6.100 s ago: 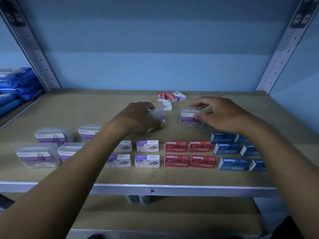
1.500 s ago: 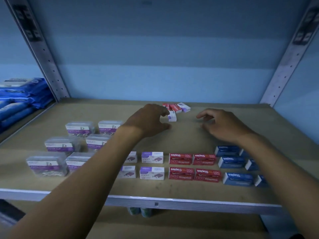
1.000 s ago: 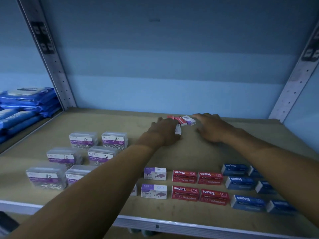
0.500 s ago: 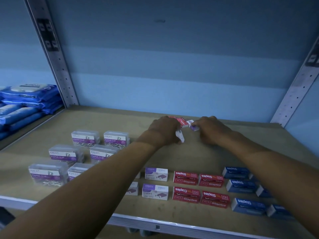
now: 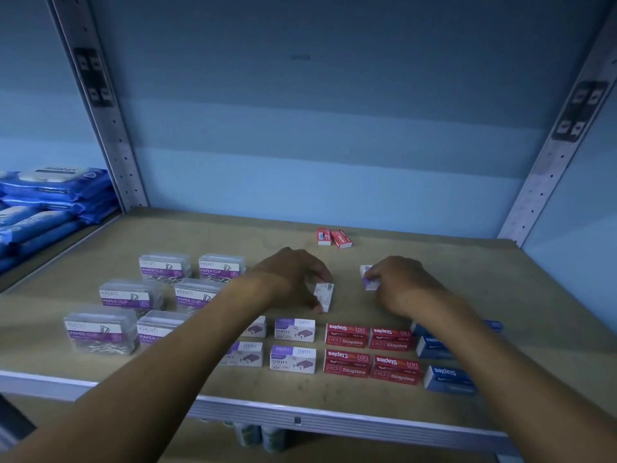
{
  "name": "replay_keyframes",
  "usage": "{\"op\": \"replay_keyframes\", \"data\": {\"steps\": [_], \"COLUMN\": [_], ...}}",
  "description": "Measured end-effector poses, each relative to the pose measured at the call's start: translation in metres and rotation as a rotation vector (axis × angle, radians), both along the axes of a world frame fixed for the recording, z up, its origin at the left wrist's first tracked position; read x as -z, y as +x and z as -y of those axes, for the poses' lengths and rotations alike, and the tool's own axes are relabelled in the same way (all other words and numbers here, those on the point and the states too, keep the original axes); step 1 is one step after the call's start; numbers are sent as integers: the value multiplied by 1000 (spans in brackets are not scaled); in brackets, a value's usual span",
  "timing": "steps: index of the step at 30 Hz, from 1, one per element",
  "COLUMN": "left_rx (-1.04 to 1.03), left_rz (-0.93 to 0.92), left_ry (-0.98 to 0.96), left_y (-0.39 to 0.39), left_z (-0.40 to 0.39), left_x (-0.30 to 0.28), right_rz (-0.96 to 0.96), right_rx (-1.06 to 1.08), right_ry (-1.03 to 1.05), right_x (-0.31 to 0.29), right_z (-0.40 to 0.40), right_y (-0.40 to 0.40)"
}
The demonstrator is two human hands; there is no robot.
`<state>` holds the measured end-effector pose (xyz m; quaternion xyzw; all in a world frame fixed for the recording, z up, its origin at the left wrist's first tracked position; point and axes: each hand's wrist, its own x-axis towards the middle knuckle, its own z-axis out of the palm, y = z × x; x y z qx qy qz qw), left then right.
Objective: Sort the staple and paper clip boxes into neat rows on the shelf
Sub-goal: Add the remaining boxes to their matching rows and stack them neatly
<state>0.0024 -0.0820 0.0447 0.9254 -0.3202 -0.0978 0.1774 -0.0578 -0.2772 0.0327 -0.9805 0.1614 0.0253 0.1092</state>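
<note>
Fingers of both hands pinch small white-and-purple staple boxes: our left hand (image 5: 293,279) holds one box (image 5: 324,296), our right hand (image 5: 400,282) another (image 5: 369,278), both just behind the purple staple rows (image 5: 293,344) on the shelf (image 5: 500,282). We judge they belong behind those rows, labels forward, edges flush. Two red boxes (image 5: 334,237) lie farther behind.

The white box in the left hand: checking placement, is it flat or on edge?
On edge: the white box stands tall and narrow, pinched by the left hand.
</note>
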Motion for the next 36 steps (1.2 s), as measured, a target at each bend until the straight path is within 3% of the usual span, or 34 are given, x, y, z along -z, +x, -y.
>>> {"op": "replay_keyframes", "data": {"steps": [6,10,13,17,24,33,36], "left_rx": [14,-33,-156,-249,-321,-269,-255], "left_rz": [-26,26,32,67,92,26,-15], "left_ry": [48,-16,-55,169,323,161,14], "left_y": [-15,-25,-30,-22,-12,-16,-18], "left_z": [-13,-21,-19,-7,2,7,6], "left_x": [-5,-13,-15,-12,7,6,7], "right_rz": [41,195,191,76,87,130,154], "right_rx": [85,8,-72,-155,-162,-97,-85], "right_ry": [84,147,162,123,150,242,277], "right_x": [-11,-17,-14,-2,-4,-7,-5], "right_z": [-14,-6,0,2,7,9,12], "right_y": [-19,-23,-23,-17,-17,-23,-24]}}
